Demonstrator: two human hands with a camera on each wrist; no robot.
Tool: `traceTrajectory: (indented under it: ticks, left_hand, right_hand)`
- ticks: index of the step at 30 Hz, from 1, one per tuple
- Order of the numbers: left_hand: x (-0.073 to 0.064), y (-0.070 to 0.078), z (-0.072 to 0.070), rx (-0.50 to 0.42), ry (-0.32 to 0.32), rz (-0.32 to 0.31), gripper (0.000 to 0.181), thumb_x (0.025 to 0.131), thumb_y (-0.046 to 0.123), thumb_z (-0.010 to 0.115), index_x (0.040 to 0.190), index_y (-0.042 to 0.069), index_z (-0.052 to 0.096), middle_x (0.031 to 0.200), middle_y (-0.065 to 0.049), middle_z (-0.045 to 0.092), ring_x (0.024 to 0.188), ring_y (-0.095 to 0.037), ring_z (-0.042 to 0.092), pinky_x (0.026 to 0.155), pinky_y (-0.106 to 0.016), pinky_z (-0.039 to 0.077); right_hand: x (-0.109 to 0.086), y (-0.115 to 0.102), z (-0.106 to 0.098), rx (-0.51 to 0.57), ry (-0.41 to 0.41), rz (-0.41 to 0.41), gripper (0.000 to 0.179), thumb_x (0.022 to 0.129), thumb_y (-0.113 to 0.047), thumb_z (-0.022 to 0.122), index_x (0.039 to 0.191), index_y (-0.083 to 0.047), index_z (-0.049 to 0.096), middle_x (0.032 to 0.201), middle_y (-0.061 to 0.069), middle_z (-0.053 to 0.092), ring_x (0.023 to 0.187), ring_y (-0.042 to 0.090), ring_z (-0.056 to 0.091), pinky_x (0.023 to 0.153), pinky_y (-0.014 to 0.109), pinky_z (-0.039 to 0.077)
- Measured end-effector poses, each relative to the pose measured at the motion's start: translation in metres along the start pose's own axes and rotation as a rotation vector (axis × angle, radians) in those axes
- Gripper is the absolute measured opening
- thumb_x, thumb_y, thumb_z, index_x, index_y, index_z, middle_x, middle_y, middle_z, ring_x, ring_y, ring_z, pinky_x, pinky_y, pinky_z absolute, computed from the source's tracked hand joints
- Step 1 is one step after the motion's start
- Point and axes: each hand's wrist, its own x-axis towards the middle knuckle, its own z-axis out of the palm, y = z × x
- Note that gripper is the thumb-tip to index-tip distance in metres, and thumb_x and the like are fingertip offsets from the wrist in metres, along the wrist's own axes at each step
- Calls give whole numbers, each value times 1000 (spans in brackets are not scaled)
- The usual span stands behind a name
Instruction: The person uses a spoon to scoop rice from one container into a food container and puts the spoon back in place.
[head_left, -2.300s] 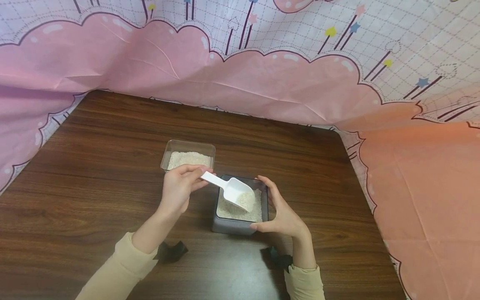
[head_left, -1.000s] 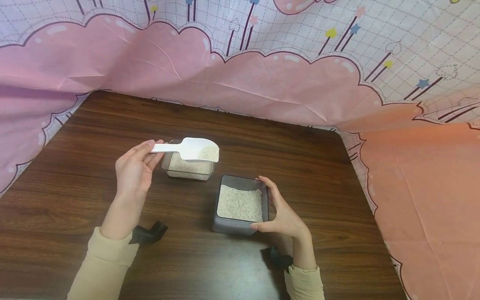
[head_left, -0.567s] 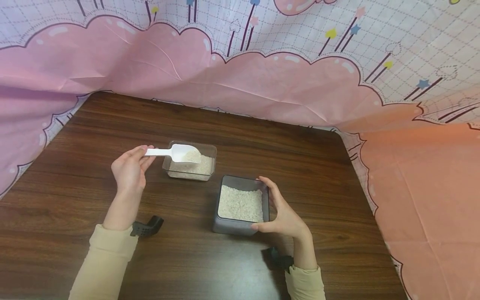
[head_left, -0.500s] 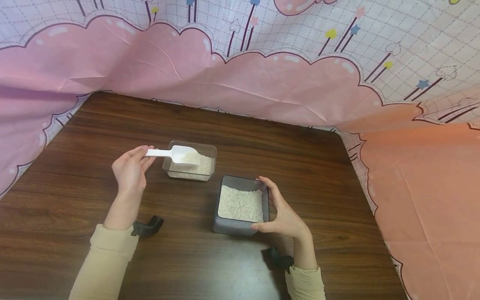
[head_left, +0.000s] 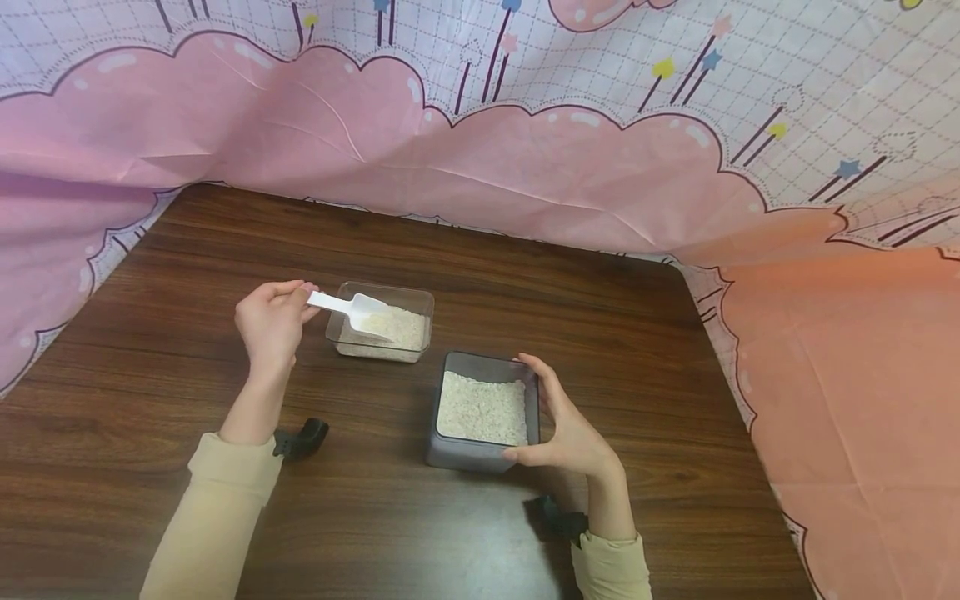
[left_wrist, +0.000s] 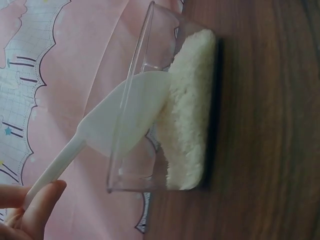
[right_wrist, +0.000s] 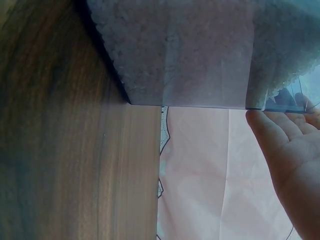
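Note:
My left hand (head_left: 272, 327) pinches the handle of a white scoop (head_left: 330, 302) between thumb and fingers. In the left wrist view the scoop's bowl (left_wrist: 125, 115) tips down inside a clear rectangular container (left_wrist: 113, 175), its lip at the white rice-like grains (left_wrist: 187, 120) there. Nearer to me and to the right stands a deeper, grey-tinted square container (head_left: 472, 457) holding more such grains (head_left: 482, 408). My right hand (head_left: 576, 437) grips its right side, thumb at the near edge and fingers at the far corner; the right wrist view shows fingers (right_wrist: 272, 127) along its rim.
Both containers stand on a dark wood-grain table (head_left: 600, 333). A pink and white patterned cloth (head_left: 510, 158) hangs behind the table and along its sides. Black wrist mounts (head_left: 302, 439) stick out below both hands.
My left hand has carried the scoop from over the grey container left to the clear one, then tilted it down into that one. The right hand has stayed in place on the grey container.

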Motion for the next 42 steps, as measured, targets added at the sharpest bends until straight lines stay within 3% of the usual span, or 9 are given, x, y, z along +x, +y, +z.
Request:
traceTrajectory:
  ticks: [9, 16, 19, 27, 30, 32, 35, 39, 42]
  left_hand:
    - [-6, 15, 7, 235, -61, 206, 19, 92, 0, 64, 103, -15, 68, 102, -27, 69, 72, 8, 64, 65, -11, 58]
    - [-19, 24, 15, 361, -118, 492, 11, 89, -6, 65, 96, -13, 69, 94, -27, 70, 88, -32, 72, 64, 2, 48]
    - [-24, 30, 16, 374, -134, 605, 8, 88, -8, 65, 93, -14, 68, 93, -28, 70, 89, -37, 71, 71, 5, 45]
    - [-34, 49, 18, 332, -116, 696, 7, 87, -10, 66, 91, -15, 67, 91, -28, 70, 87, -38, 71, 75, 1, 48]
    - [-38, 57, 17, 288, -88, 644, 9, 88, -5, 68, 93, -13, 69, 91, -26, 71, 84, -29, 73, 70, -1, 51]
    - [-41, 62, 16, 203, -74, 539, 12, 89, -1, 69, 94, -12, 69, 92, -24, 72, 80, -17, 73, 67, -7, 56]
    - [-42, 70, 15, -43, -66, 343, 11, 88, -2, 70, 93, -12, 69, 87, -17, 74, 74, -8, 72, 64, -18, 61]
    - [-40, 75, 13, -411, -99, 149, 3, 85, -10, 69, 87, -9, 68, 80, -14, 73, 73, -20, 74, 69, -31, 62]
    - [-41, 76, 9, -547, -156, 35, 2, 84, -10, 70, 86, -9, 69, 80, -18, 72, 75, -25, 74, 71, -34, 61]
  right_hand:
    - [-1, 1, 0, 0, -4, 17, 112, 67, -15, 87, 154, -15, 16, 158, 13, 19, 147, 31, 11, 114, 72, 14]
    - [-1, 1, 1, 11, -4, 18, 113, 67, -14, 88, 154, -15, 16, 158, 9, 20, 148, 29, 10, 116, 70, 12]
    - [-1, 1, 0, 12, -5, 15, 112, 67, -13, 88, 154, -16, 16, 158, 9, 19, 148, 28, 10, 117, 69, 12]
    - [-1, 1, 0, 11, -2, 9, 112, 67, -13, 87, 154, -18, 16, 158, 11, 20, 147, 28, 10, 117, 67, 12]
    - [-1, 1, 0, 12, -1, 11, 112, 67, -13, 87, 154, -16, 16, 157, 7, 21, 147, 28, 11, 117, 67, 13]
    - [-1, 1, 0, 14, 1, 12, 112, 67, -13, 87, 153, -14, 16, 157, 5, 21, 147, 28, 11, 117, 68, 13]
    - [-1, 1, 0, 11, 1, 10, 112, 67, -13, 87, 153, -12, 16, 157, 3, 21, 147, 28, 11, 116, 69, 13]
    - [-1, 2, 0, 6, 2, 3, 112, 67, -12, 88, 154, -12, 16, 158, 9, 20, 147, 29, 12, 116, 69, 15]
    - [-1, 2, 0, 6, 2, -3, 112, 67, -12, 88, 154, -14, 16, 157, 14, 20, 147, 29, 13, 116, 67, 16]
